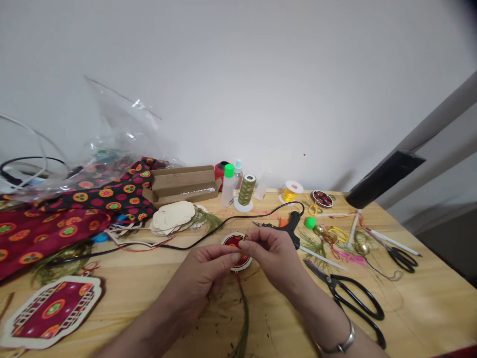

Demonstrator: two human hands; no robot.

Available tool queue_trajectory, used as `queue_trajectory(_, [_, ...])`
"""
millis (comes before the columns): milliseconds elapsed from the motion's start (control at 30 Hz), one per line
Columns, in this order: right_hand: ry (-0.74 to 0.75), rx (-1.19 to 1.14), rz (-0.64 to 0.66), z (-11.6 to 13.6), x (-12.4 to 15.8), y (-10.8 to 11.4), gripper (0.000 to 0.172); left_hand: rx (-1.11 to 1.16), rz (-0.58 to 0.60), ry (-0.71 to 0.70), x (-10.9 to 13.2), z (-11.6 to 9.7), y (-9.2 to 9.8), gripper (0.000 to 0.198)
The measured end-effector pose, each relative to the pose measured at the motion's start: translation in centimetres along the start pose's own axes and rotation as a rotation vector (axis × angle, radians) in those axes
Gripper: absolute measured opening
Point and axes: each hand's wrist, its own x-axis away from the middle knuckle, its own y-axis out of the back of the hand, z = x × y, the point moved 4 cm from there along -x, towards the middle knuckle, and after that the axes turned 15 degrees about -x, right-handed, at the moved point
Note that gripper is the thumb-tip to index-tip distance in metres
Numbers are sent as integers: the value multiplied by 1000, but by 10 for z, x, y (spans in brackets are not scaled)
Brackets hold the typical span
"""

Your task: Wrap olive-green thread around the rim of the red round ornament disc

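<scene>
Both my hands meet over the middle of the wooden table (417, 308). My left hand (206, 273) and my right hand (272, 253) pinch a small round ornament (235, 243) with a white rim and a red patterned face. A green tassel (244, 318) hangs from the ornament toward me. The fingers of both hands are closed on the ornament's edges. A silver bracelet (345, 343) sits on my right wrist.
A black glue gun (286, 226) with its cord lies just behind my hands. Large black scissors (350, 298) lie to the right, smaller ones (400, 256) farther right. Patterned red fabric (48, 223), a lantern-shaped piece (52, 311), thread spools (246, 190), bottles and a cardboard box (182, 185) fill the left and back.
</scene>
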Motion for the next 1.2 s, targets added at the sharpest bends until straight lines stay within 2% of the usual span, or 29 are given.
queue_trajectory(333, [-14, 12, -21, -1, 0, -1, 12, 59, 23, 13, 2, -3, -4, 13])
queue_trajectory(667, [-40, 7, -18, 1, 1, -3, 14, -31, -7, 19, 3, -6, -2, 12])
queue_trajectory(1033, [-75, -58, 3, -1, 0, -1, 19, -197, -57, -99, 9, -16, 0, 14])
queue_trajectory(1200, [-78, -82, -8, 0, 1, -2, 20, -193, -66, -109, 10, -17, 0, 13])
